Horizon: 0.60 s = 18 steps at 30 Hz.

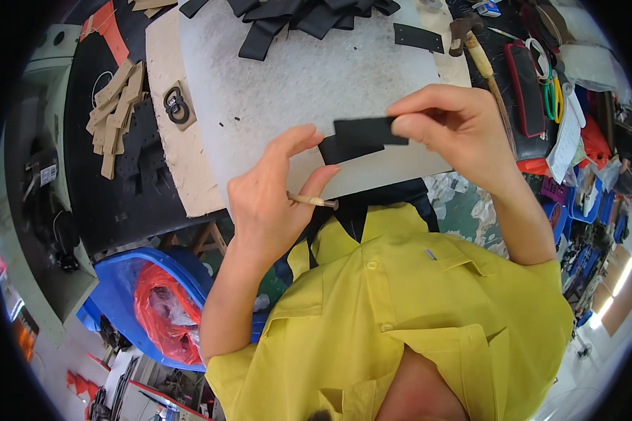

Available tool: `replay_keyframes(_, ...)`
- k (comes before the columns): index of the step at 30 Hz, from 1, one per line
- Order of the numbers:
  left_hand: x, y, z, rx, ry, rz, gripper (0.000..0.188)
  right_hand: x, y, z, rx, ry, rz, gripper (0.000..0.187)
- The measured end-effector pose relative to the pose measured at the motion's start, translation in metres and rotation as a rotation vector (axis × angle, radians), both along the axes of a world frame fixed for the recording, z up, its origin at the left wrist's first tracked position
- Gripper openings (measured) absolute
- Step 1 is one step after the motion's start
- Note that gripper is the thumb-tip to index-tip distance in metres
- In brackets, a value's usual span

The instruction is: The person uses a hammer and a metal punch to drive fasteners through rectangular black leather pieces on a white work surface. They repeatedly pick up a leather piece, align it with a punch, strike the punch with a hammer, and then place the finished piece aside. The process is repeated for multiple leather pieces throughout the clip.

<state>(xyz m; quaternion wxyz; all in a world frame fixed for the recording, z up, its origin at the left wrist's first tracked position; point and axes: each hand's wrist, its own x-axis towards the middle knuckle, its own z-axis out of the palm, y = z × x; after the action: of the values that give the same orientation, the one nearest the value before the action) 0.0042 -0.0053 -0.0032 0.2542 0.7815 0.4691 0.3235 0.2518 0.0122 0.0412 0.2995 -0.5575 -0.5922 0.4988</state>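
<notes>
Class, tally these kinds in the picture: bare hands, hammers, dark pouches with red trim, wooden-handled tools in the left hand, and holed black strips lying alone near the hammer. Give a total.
Bare hands (left hand, right hand): 2
Hammer: 1
Red-trimmed pouch: 1
Wooden-handled tool: 1
Holed black strip: 1
Total: 6

The slab point(281, 91) is set on the table point(109, 219), and over its near part a strip point(364, 131) is held in the right hand point(463, 130). At the slab's far end a heap of straps point(298, 15) is piled, with a single piece point(418, 38) placed to its right. Left of the slab a stack of slats point(119, 105) is laid; on the right a hammer point(479, 56) is placed, followed rightward by a pouch point(525, 90) and scissors point(558, 102). Before the table, at left, a bag point(163, 309) is contained in a bin point(116, 284)
</notes>
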Motion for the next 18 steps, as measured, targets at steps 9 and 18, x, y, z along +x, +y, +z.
replay_keyframes(9, -0.001, 0.001, -0.001, 0.026, -0.027, 0.008, 0.062, -0.019, 0.007, -0.006, -0.107, -0.16, 0.094, 0.013)
replay_keyframes(18, -0.004, 0.002, 0.0, 0.007, -0.03, -0.05, 0.042, -0.021, 0.006, -0.011, 0.019, -0.238, 0.126, 0.014)
